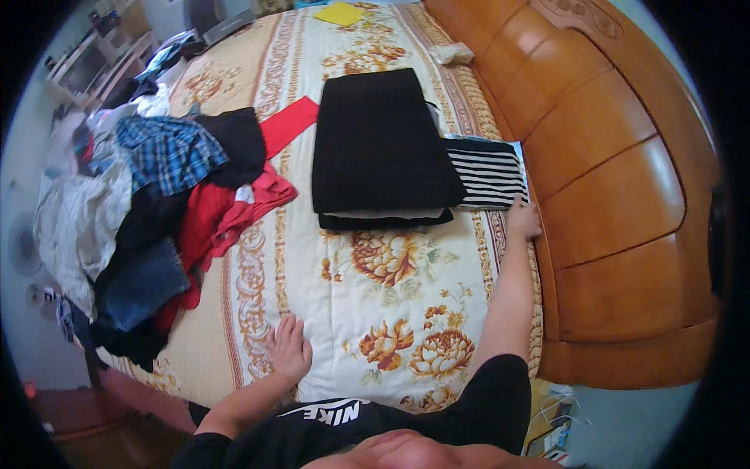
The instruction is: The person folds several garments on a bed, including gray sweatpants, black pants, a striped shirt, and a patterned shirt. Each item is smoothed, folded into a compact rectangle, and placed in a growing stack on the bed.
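Note:
My left hand (289,349) rests palm down on the floral bedspread (334,346), its fingers apart and nothing in it. At the right, my right hand (523,218) touches the near right corner of a folded black-and-white striped cloth (486,176); whether the fingers grip it cannot be told. Just left of that cloth lies a stack of folded garments with a large black one (381,140) on top, overlapping the striped cloth's edge. A folded red cloth (288,126) lies flat to the left of the stack.
A loose heap of clothes, with a blue plaid garment (170,149), a white one (88,223) and a red one (205,223), covers the bed's left side. An orange-brown padded headboard (609,170) borders the right. A yellow cloth (340,13) and a crumpled whitish item (452,54) lie farther off.

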Motion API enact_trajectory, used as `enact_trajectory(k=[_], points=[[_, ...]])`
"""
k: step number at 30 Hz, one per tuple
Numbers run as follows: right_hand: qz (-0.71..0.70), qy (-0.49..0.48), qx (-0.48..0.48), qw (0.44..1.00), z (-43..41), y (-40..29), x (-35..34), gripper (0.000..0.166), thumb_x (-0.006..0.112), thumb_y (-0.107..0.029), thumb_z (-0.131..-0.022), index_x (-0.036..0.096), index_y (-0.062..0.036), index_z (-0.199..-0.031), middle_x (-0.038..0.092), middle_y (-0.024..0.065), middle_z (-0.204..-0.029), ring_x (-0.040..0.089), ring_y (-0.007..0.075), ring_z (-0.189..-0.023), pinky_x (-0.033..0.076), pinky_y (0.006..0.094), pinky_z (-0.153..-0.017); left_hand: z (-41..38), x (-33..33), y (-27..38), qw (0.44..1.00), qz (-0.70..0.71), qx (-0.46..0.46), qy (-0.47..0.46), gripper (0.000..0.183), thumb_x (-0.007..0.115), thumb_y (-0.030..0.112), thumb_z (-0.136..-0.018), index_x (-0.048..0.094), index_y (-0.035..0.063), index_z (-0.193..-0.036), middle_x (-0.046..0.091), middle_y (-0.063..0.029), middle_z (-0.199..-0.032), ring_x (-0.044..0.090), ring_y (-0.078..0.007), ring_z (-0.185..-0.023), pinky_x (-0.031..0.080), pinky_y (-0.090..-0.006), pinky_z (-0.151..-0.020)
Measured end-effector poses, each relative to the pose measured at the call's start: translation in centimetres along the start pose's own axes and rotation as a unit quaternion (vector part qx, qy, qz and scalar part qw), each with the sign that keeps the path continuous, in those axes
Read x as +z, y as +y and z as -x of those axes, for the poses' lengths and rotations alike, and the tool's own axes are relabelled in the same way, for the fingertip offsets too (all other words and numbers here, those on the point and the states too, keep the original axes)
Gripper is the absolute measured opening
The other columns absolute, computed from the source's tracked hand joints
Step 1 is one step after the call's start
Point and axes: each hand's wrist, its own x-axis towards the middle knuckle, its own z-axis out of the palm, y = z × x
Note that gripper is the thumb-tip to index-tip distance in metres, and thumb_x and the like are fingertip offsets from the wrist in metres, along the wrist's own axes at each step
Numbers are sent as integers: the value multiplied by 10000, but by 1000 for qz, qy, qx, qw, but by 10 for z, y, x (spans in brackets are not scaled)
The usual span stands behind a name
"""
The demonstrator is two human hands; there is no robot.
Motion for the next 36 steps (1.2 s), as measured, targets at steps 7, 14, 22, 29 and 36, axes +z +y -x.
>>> enact_trajectory(k=[7, 14, 22, 29, 36], points=[[-210, -52, -257, 942, 216, 68, -22, 442, 585, -166, -812, 465, 46, -1181, 459, 241, -1217, 404, 363, -1155, 297, 428, -990, 2, 0, -3, 999, 21, -3, 28, 450, 501, 240, -791, 468, 50, -1198, 397, -118, -1319, 329, -222, -1254, 188, -497, -1010], [-93, -98, -471, 872, 491, 92, -60, 481, 518, -241, -794, 455, -91, -1247, 434, 94, -1308, 340, 272, -1256, 183, 541, -1010, 4, 3, -8, 997, 41, 3, 68, 443, 474, 245, -810, 463, 64, -1214, 394, -116, -1320, 320, -221, -1259, 190, -493, -1018], [-111, -106, -464, 873, 488, 99, -55, 433, 478, -158, -769, 488, -134, -1201, 441, 69, -1289, 369, 246, -1210, 205, 502, -992, -12, -107, -75, 932, 312, 3, 183, 88, 559, 73, -738, 600, 36, -807, 592, -117, -814, 555, -294, -845, 425, -373, -766], [-98, -66, -471, 874, 495, 91, -54, 412, 499, -166, -756, 495, -144, -1167, 455, 60, -1262, 379, 230, -1204, 229, 505, -981, -61, -328, -267, 842, -155, -241, 457, 527, 672, 218, -712, 461, 126, -1186, 466, -98, -1130, 443, -320, -1052, 351, -459, -880], [-67, -83, -399, 911, 506, 79, -47, 404, 505, -142, -769, 494, -122, -1173, 466, 67, -1248, 403, 221, -1183, 257, 471, -978, -44, -360, -258, 863, 21, -47, 503, 116, 485, 110, -822, 534, 17, -772, 537, -158, -735, 526, -348, -751, 408, -414, -653]])
